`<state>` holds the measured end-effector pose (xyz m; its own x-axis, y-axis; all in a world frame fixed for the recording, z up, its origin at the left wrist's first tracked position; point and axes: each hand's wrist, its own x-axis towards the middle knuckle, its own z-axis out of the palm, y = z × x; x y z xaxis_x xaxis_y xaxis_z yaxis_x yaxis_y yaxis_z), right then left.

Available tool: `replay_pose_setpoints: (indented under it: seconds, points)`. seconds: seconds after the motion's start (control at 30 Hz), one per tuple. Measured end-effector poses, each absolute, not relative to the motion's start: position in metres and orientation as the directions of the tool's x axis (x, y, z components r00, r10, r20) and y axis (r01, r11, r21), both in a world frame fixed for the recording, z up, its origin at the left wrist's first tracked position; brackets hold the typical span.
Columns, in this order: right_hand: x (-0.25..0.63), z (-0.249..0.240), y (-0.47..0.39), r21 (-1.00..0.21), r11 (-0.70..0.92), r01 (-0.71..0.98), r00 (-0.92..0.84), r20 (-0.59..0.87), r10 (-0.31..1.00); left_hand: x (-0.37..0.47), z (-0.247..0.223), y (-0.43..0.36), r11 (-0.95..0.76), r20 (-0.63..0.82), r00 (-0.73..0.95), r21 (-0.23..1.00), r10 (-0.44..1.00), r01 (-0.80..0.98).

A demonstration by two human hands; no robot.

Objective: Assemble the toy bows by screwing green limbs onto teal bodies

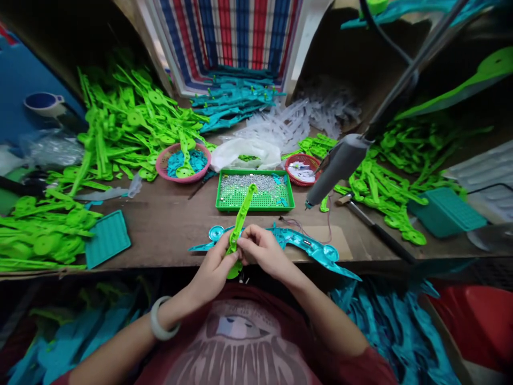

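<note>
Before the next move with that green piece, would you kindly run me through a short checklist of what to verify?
1. Green plastic arm held in both hands: ok; left hand and right hand each have a grip on its lower part.
2. Teal piece lying on the bench edge right behind the hands: ok.
3. Green tray of small silvery parts behind the hands: ok.
4. Hanging grey tool clear of the hands: ok, off to the right.
5. Small part pinched in the fingers: cannot tell.

lime green plastic arm, teal piece, red-blue-white striped cloth
</note>
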<state>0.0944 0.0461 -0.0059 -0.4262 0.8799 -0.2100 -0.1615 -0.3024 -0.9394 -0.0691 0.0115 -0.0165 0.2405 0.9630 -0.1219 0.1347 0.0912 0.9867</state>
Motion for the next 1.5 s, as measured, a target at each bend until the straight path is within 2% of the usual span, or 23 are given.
replay_pose_setpoints:
  seconds: [0.1,0.2,0.33,0.43,0.6,0.83,0.93,1.03,1.07,1.13,1.23,1.3,1.4,1.5]
  points:
    - [0.093,-0.009,0.045,-0.950,-0.287,-0.123,-0.412,-0.214,0.886,-0.067,-0.015,0.010,0.091,-0.122,0.225,0.985,0.967,0.145]
    - [0.093,-0.010,0.044,-0.957,-0.269,-0.108,-0.393,-0.207,0.896,-0.063,-0.014,0.009,0.109,-0.125,0.129,0.986,0.984,0.127]
    - [0.093,-0.008,0.045,-0.925,-0.332,-0.184,-0.440,-0.225,0.869,-0.059,-0.017,0.010,0.229,-0.227,0.038,0.971,0.973,-0.073]
    - [0.094,-0.006,0.047,-0.866,-0.433,-0.250,-0.504,-0.266,0.822,-0.057,-0.019,0.009,0.304,-0.297,0.064,0.933,0.953,-0.194]
    - [0.095,-0.007,0.047,-0.844,-0.466,-0.265,-0.528,-0.277,0.803,-0.056,-0.021,0.007,0.339,-0.320,0.117,0.916,0.940,-0.216]
    - [0.092,-0.005,0.040,-0.919,-0.348,-0.186,-0.493,-0.219,0.842,-0.061,-0.023,0.003,0.255,-0.250,0.084,0.965,0.965,-0.064]
    - [0.096,-0.005,0.043,-0.948,-0.286,-0.137,-0.499,-0.183,0.847,-0.060,-0.019,0.006,0.228,-0.224,0.052,0.967,0.973,-0.113]
    - [0.106,-0.010,0.052,-0.997,0.006,0.073,-0.402,-0.024,0.915,-0.058,-0.013,0.013,0.202,-0.216,-0.020,0.937,0.976,-0.286]
    - [0.110,-0.011,0.055,-0.983,0.102,0.155,-0.379,0.037,0.925,-0.059,-0.012,0.016,0.177,-0.200,-0.048,0.938,0.979,-0.296]
    - [0.117,-0.013,0.060,-0.945,0.212,0.250,-0.368,0.109,0.923,-0.064,-0.011,0.022,0.108,-0.131,-0.102,0.973,0.986,-0.203]
    - [0.121,-0.009,0.064,-0.932,0.252,0.262,-0.354,0.150,0.923,-0.078,-0.009,0.030,0.032,-0.033,-0.154,0.999,0.987,-0.007]
    - [0.120,-0.004,0.067,-0.919,0.295,0.262,-0.305,0.211,0.929,-0.087,-0.004,0.035,0.040,-0.036,-0.143,0.999,0.989,0.024]
    - [0.120,0.002,0.077,-0.909,0.343,0.237,-0.264,0.280,0.923,-0.095,0.009,0.040,0.090,-0.090,-0.024,0.996,0.996,0.014]
    - [0.119,-0.001,0.088,-0.978,0.188,0.092,-0.365,0.143,0.920,-0.097,0.023,0.041,0.186,-0.176,0.077,0.969,0.981,-0.164]
